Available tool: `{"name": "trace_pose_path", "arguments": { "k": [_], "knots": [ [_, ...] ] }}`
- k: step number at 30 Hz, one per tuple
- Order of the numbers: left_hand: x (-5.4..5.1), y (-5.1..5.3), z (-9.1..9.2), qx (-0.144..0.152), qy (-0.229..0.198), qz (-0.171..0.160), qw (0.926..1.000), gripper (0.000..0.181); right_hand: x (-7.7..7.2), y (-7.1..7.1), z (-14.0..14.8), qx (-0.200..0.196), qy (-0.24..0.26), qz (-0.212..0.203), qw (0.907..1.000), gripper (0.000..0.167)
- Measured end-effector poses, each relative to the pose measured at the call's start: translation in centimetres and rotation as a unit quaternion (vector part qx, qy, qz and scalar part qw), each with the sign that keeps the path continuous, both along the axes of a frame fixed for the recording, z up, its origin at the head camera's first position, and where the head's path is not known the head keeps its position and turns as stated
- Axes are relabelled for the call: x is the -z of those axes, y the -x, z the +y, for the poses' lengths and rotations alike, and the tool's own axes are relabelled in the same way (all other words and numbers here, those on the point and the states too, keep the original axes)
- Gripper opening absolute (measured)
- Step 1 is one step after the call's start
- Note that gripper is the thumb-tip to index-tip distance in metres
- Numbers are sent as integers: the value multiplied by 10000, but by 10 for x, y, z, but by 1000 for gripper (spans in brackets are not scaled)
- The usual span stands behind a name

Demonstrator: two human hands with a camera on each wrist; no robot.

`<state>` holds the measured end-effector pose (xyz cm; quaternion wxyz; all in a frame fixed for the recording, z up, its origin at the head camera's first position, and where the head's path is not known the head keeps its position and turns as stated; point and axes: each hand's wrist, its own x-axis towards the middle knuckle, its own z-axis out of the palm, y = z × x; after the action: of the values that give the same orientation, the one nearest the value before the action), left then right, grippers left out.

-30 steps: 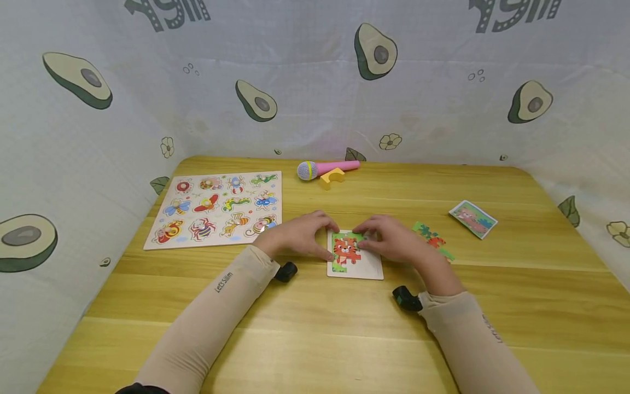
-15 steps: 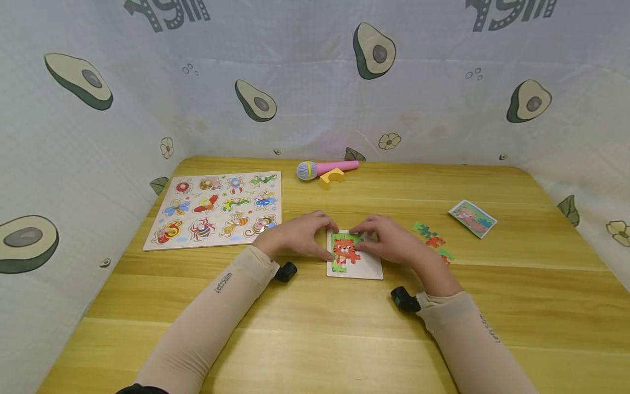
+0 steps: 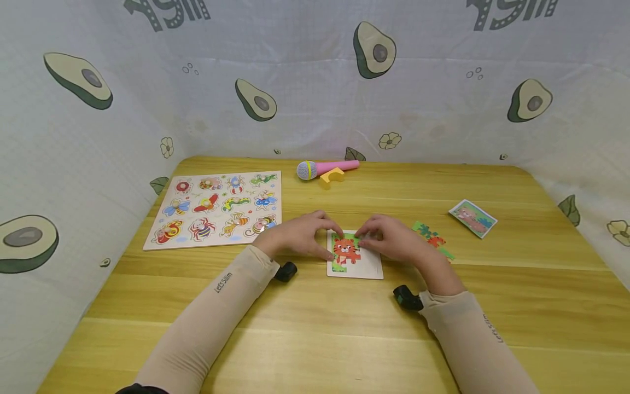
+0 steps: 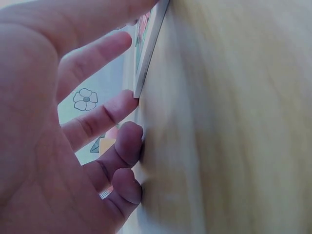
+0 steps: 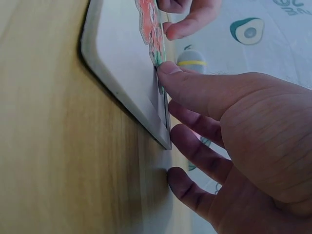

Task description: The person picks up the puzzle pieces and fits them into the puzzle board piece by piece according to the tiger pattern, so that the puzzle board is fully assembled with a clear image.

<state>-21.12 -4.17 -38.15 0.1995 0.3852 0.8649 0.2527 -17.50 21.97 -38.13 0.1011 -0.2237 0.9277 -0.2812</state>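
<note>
A small white jigsaw board (image 3: 368,269) lies on the table, its upper left part covered by joined pieces that show an orange tiger (image 3: 346,249) on green. My left hand (image 3: 304,235) holds the board by its left side, thumb low on that edge and index finger over the top. At the upper right of the picture, my right hand (image 3: 392,237) pinches a green-edged jigsaw piece (image 5: 158,59) against the board with thumb and index finger. The fingers partly hide this piece. Loose jigsaw pieces (image 3: 435,241) lie just right of the right hand.
A picture card (image 3: 473,219) lies at the right. Left of the hands is a wooden insect peg puzzle (image 3: 197,241). A pink toy microphone (image 3: 332,167) and a yellow arch block (image 3: 332,178) lie near the table's back edge. Avocado-print cloth (image 3: 315,65) hangs behind.
My left index finger has shifted slightly right over the top of the tiger picture. The right hand's fingertips have moved a little right. The board stays in place.
</note>
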Motion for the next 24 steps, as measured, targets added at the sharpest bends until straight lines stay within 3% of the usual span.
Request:
{"name": "trace_pose_path", "arguments": {
  "k": [24],
  "knots": [
    [2, 1, 0, 69, 72, 109, 9999, 44, -1, -1, -5, 212, -107, -42, 9997, 15]
  ]
}}
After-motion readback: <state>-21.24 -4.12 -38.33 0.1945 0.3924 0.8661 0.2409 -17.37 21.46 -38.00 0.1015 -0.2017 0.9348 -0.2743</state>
